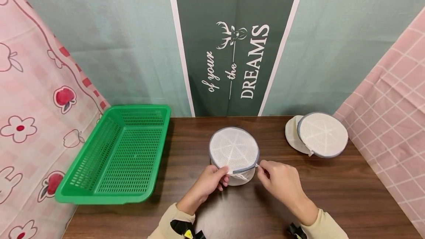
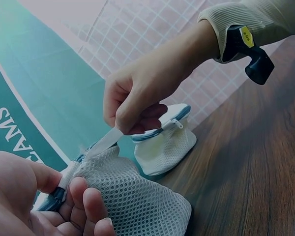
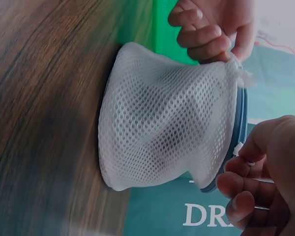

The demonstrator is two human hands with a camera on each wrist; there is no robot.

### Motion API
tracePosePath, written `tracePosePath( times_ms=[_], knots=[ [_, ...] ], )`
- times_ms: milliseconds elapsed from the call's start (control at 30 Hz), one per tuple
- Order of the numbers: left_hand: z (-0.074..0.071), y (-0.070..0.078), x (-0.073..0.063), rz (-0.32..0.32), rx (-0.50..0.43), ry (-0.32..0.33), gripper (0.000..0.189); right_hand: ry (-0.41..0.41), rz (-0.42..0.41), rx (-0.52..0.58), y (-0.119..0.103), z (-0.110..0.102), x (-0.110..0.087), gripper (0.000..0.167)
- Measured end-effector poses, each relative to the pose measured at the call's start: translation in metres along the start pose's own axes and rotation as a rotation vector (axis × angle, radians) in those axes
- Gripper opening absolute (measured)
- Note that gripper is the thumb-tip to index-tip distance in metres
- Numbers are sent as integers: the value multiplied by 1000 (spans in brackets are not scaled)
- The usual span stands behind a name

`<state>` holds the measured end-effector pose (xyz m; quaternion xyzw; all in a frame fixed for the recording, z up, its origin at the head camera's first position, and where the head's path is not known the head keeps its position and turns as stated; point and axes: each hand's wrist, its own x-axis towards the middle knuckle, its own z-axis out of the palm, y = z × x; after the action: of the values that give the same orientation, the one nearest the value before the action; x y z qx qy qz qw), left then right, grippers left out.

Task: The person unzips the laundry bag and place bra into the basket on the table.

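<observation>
A white mesh laundry bag [image 1: 234, 146], round with a blue-grey zipper about its top, stands on the table in front of me. My left hand [image 1: 209, 179] pinches its rim at the near side between thumb and fingers. At the right of the rim, my right hand [image 1: 281, 180] pinches the small white zipper pull [image 3: 238, 149]. Through the mesh side [image 3: 157, 113] darker shapes show in the right wrist view. A second mesh laundry bag [image 1: 322, 134], also with a blue-grey zipper, stands at the back right; its zipper pull [image 2: 177, 123] hangs at the rim.
A green plastic basket [image 1: 132, 165] with slotted walls stands on the left of the dark wooden table [image 1: 332, 191]. Behind hangs a green cloth [image 1: 206, 6] with white lettering. Pink cloths [image 1: 33, 95] close off the left and right sides.
</observation>
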<state>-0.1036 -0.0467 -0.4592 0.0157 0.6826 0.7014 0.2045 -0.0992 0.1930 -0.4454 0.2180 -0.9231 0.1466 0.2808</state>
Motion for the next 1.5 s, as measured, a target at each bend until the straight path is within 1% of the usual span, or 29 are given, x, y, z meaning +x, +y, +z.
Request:
tracePosePath(
  times_ms=[267,467,567,767,1033,1233,1500],
  knots=[
    [-2,-3,1,-1,-5,-6,30,7,21,-6,6,2,0,30],
    [-4,-3,0,9,-11,-20,25,23,48,-19,12,5,0,30],
    [-5,-3,0,13,-13,-23,25,29,47,-20,17,8,1,28],
    [-4,-2,0,7,-20,-14,24,46,42,-21,27,13,5,24],
    [-5,0,1,1,-15,-11,23,49,43,-41,39,19,11,22],
    [-5,1,1,-1,-8,-10,24,71,38,-47,44,22,18,18],
    [-4,1,1,-7,10,-6,24,76,63,-57,48,27,24,14]
  ],
)
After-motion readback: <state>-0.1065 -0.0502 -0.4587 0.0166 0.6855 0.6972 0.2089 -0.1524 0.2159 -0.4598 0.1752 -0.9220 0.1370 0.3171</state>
